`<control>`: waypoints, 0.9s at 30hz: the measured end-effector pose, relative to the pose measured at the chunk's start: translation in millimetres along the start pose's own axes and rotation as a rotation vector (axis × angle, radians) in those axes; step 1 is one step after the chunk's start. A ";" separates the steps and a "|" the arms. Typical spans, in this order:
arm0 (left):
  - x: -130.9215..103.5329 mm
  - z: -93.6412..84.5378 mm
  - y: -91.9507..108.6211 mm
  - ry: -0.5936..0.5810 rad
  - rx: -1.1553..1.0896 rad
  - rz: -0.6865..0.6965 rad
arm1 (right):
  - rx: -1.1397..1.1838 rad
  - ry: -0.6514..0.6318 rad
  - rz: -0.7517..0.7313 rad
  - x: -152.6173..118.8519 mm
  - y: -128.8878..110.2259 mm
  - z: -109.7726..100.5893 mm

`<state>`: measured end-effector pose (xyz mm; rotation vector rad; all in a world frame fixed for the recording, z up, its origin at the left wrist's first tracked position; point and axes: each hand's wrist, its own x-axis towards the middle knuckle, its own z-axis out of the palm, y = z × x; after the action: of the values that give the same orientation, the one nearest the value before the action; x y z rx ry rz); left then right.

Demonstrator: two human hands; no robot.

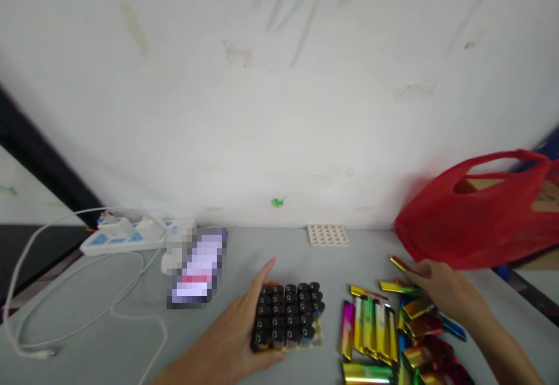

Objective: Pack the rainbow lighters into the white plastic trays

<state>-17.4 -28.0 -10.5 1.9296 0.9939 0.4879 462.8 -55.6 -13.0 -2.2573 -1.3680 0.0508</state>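
Note:
My left hand (238, 329) wraps round the left side of a pale tray (318, 336), thumb up along the far side. Upright in that tray stand rows of black-topped lighters (290, 309), with bare slots at its near right corner. Over at the right, my right hand (439, 283) pinches one shiny gold and red lighter (398, 264) by its near end, above a loose pile. The pile of metallic lighters (421, 327), in gold, green, red and blue, lies under and beside that hand. Several more lighters (371, 327) lie side by side between the tray and the pile.
An empty white slotted tray (328, 235) lies against the wall. A red plastic bag (471, 216) stands at the right. On the left are a power strip (135, 233), a blurred phone (198, 268) and a loose white cable (116, 309) on the grey table (257, 251).

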 end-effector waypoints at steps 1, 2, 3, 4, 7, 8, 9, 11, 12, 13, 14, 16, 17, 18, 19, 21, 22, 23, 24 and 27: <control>0.1 0.3 -0.6 0.000 0.000 0.008 | 0.024 -0.050 -0.009 1.1 0.2 2.1; 0.0 0.4 -1.0 0.002 0.000 0.019 | 0.041 -0.097 -0.019 1.6 -0.6 4.4; -0.2 0.2 -1.1 0.005 -0.002 0.019 | 0.052 -0.135 -0.027 1.6 -2.6 6.4; -0.5 -0.1 -1.0 0.010 -0.006 0.018 | 0.066 -0.154 -0.032 1.3 -5.7 7.7; -0.7 -1.3 -1.0 0.005 -0.037 0.004 | 0.150 -0.127 -0.053 -1.2 -24.9 3.4; -0.4 -1.4 -1.6 -0.004 -0.046 0.003 | 0.210 -0.108 -0.069 -2.5 -35.1 -1.2; -0.1 -1.4 -2.4 -0.009 -0.052 0.005 | 0.264 -0.095 -0.091 -4.2 -47.0 -6.8; 0.9 -0.8 -4.5 -0.009 -0.061 0.010 | 0.382 -0.112 -0.162 -9.5 -74.6 -18.2; 1.2 -0.5 -5.3 -0.004 -0.066 0.013 | 0.474 -0.141 -0.174 -13.5 -89.2 -22.4; 1.4 -0.3 -5.6 0.002 -0.072 0.015 | 0.576 -0.183 -0.176 -18.5 -103.6 -24.7; 1.5 -0.3 -5.2 0.008 -0.076 0.015 | 0.664 -0.241 -0.182 -24.6 -117.4 -24.9; 1.0 -0.9 -2.3 0.008 -0.075 0.006 | 0.833 -0.337 -0.175 -40.1 -141.8 -18.9; 0.7 -1.5 0.1 0.008 -0.074 -0.002 | 0.929 -0.348 -0.161 -49.3 -152.2 -13.6; 0.3 -2.1 2.7 0.005 -0.073 -0.010 | 1.043 -0.334 -0.143 -59.0 -161.3 -7.6; 0.1 -2.7 5.3 0.005 -0.075 -0.014 | 1.166 -0.329 -0.126 -69.0 -169.2 -1.5; 0.1 -3.4 9.1 0.006 -0.079 -0.014 | 1.378 -0.407 -0.082 -87.6 -181.4 9.3; 0.2 -3.5 9.9 0.008 -0.078 -0.010 | 1.449 -0.470 -0.054 -95.2 -185.6 13.6; 0.4 -3.4 9.9 0.007 -0.077 -0.004 | 1.503 -0.506 -0.016 -101.3 -188.5 17.2; 0.6 -3.2 9.3 0.005 -0.077 0.005 | 1.539 -0.535 0.035 -105.6 -190.1 20.2; 0.8 -2.6 6.3 0.001 -0.080 0.018 | 1.592 -0.579 0.178 -110.7 -188.5 26.1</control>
<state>-15.8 -27.8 -3.8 1.8687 0.9445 0.5314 245.7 -68.1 21.0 -0.9348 -0.7274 1.3740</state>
